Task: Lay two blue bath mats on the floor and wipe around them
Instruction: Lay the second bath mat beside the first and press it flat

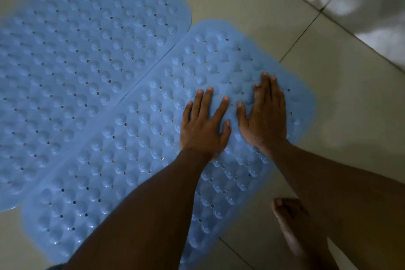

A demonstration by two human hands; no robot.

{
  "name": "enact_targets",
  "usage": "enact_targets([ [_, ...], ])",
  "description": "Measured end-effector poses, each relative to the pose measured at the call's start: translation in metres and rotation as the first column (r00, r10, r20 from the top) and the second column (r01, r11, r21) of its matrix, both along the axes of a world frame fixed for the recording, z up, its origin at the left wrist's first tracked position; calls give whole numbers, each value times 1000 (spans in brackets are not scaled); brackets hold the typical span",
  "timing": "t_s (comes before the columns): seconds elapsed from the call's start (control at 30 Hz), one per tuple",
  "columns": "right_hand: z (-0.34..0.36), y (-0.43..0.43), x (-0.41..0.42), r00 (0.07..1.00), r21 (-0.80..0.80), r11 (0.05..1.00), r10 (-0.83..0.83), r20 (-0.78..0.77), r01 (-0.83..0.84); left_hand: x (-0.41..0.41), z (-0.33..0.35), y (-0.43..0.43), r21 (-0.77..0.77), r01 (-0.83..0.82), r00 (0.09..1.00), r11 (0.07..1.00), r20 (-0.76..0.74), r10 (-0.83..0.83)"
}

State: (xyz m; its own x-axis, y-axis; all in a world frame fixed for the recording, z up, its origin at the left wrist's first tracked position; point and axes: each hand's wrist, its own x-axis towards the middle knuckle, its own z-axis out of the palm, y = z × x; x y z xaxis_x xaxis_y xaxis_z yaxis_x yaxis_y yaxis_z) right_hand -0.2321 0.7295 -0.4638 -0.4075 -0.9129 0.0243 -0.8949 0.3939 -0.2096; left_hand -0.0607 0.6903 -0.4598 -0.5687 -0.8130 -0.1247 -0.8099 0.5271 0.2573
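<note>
Two mats lie side by side on the floor [339, 116], long edges meeting: the far mat [76, 61] at upper left, the near mat [131, 160] at lower right. The left hand [203, 129] and right hand [265, 116] rest flat on the near mat, just beside each other, toward its right end. A foot [291, 226] stands on the floor right of the near mat

Presses the left hand [203, 126] flat, palm down, fingers straight and spread, thumb out to the side. Lays the right hand [266, 116] flat just beside it, fingers straight and close together, thumbs near each other. Reaches forward with both bare forearms [153, 204].
</note>
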Motion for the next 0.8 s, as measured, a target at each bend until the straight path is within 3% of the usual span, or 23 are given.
enact_targets([
  [0.17,5,-1,6,1000,47,999,-16,-6,17,24,22,-6,106,89,991,990,88,-98],
  [0.33,38,-9,59,988,21,989,148,-53,-147,110,50,16,100,-125,986,987,126,112],
  [0.43,58,-37,122,958,0,959,283,39,-283,172,71,18,70,-279,949,958,174,263],
  [0.63,117,-90,260,776,-3,788,607,171,-615,278,126,9,-29,-520,842,854,155,517],
  [0.8,181,-122,348,600,-87,608,793,104,-789,341,179,3,-146,-626,755,766,131,642],
])
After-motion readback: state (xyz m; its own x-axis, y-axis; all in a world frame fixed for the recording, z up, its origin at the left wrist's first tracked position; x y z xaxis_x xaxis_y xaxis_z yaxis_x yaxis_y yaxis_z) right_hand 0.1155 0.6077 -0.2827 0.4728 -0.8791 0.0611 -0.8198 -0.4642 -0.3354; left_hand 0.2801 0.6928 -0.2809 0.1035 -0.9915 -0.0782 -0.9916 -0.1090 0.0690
